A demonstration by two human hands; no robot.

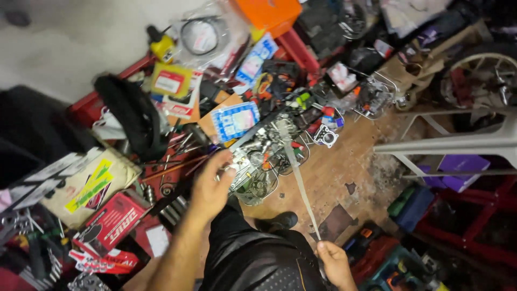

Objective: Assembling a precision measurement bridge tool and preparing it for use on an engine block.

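Right hand [333, 260] fingers clamped on grey strap [298, 178], left hand [211, 186] fingers pinching clear bag [253, 178], blue-white packet [235, 120] beyond.

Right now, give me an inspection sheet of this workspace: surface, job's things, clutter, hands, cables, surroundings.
Surface: worn brown floor, stained, with a dark patch.
Job's things: long pale strap, running from the parts pile to the right hand; bagged metal parts under the left hand.
Clutter: red box, blue packet, yellow packet, orange box, black bag, loose tools.
Hands: left hand reaches onto the bagged parts, whether it grips cannot be told; right hand closed on the strap's end.
Cables: coiled cable in a clear bag.
Surroundings: white stool legs, wheel, red frame.
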